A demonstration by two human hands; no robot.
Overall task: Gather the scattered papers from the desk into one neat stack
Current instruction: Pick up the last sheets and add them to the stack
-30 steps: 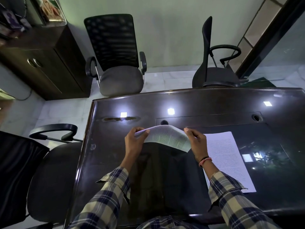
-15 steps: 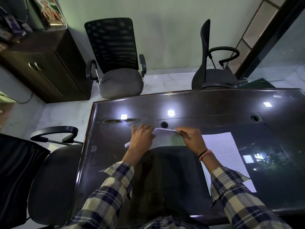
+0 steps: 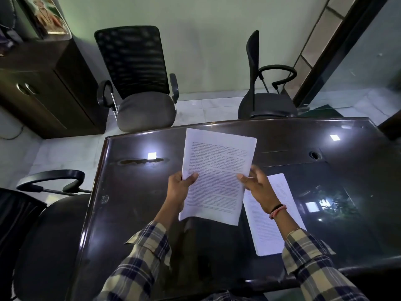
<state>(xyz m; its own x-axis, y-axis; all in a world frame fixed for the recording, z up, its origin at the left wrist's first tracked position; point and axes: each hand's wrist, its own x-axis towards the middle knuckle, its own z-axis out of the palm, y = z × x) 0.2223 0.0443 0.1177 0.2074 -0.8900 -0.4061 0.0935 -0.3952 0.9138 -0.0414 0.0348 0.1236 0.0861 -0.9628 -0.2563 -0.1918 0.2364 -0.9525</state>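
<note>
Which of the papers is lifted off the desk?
The held sheets, gripped by the left hand and touched by the right hand. The other paper lies flat on the desk.

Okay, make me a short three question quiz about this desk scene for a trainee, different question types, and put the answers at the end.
1. True or false: the held papers lie flat on the desk.
2. Multiple choice: where does the other paper lie? A) on the mesh chair B) on the desk under the right forearm C) on the floor
3. Fill in: the left hand pinches the held papers with its ____ on top.

Key
1. False: both hands lift them above the desk; the right hand is at their right edge.
2. B
3. thumb
</note>
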